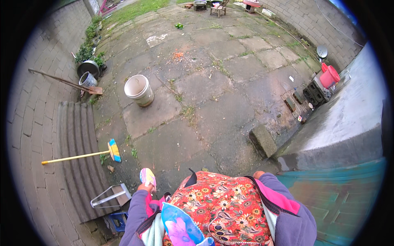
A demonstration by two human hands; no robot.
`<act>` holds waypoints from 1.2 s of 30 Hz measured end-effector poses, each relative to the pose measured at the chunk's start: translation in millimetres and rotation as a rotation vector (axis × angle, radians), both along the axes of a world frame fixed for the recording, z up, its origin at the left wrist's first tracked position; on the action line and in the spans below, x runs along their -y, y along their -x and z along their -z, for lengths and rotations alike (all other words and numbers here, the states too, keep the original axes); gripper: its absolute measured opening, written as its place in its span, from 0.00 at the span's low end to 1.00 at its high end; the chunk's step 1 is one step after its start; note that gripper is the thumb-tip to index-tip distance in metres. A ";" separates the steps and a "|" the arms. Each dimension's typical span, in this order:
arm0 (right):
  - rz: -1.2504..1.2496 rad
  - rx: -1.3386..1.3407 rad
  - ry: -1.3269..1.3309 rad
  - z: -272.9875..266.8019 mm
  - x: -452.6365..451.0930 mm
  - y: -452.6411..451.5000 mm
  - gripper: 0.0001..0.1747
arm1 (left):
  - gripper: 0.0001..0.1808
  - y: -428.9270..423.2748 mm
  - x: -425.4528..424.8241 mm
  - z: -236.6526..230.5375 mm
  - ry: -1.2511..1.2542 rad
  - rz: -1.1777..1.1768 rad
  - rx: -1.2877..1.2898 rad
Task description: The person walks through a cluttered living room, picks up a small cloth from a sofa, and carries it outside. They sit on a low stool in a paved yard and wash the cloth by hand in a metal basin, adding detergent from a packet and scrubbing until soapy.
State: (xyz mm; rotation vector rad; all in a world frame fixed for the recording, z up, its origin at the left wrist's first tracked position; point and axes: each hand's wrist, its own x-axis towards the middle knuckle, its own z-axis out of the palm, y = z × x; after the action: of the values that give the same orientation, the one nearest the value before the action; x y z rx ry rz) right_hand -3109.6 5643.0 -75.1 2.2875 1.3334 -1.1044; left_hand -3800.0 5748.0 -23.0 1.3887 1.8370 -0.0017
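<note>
At the lower left, my left hand (146, 186) has its fingers closed on a rounded, multicoloured striped item (148, 176). Its exact kind is hard to make out. A small white piece shows at the fingers. My right hand (259, 174) is just visible past the purple sleeve (284, 206), over by the wall. Its fingers are hidden. A red flowered garment (221, 203) covers my front, with a blue and pink cloth (180, 224) over its left part.
A white bucket (139, 90) stands ahead on the paving. To the left, a broom (80, 156) rests across a corrugated sheet (77, 132), and a shovel (95, 90) leans beside it. A concrete block (262, 140) lies right of centre, near a green door (329, 203). Red buckets (329, 77) are farther right.
</note>
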 end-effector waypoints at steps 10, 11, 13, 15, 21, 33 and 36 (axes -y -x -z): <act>0.305 -0.545 -0.282 7.3 -372.2 2.0 0.19 | 0.32 4.0 -146.9 90.7 0.457 -0.006 -0.140; 0.341 -0.535 -0.251 7.2 -405.6 2.4 0.18 | 0.32 2.0 -177.8 93.8 0.458 0.021 -0.130; 0.436 -0.551 -0.255 7.6 -450.7 -0.8 0.18 | 0.32 -3.5 -257.3 91.6 0.433 0.101 -0.121; 0.478 -0.419 -0.216 9.3 -475.5 -12.3 0.17 | 0.32 -15.0 -357.7 78.4 0.390 0.243 -0.120; 0.574 -0.335 -0.030 12.0 -520.8 -100.3 0.13 | 0.27 -137.2 -731.2 10.9 0.003 0.291 -0.213; 0.070 -0.269 -0.369 -25.9 -1026.1 -226.6 0.19 | 0.28 -250.8 -951.3 31.7 0.309 0.154 -0.199; 0.022 -0.391 -0.479 -58.3 -1169.3 -225.7 0.19 | 0.25 -243.6 -960.2 56.6 0.420 -0.061 -0.207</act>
State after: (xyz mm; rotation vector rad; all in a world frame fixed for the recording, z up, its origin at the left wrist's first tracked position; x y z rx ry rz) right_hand -2883.9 6812.3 -16.8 2.4925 1.9014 -1.4210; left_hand -3556.4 6708.2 -79.6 1.0675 1.9077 -0.4890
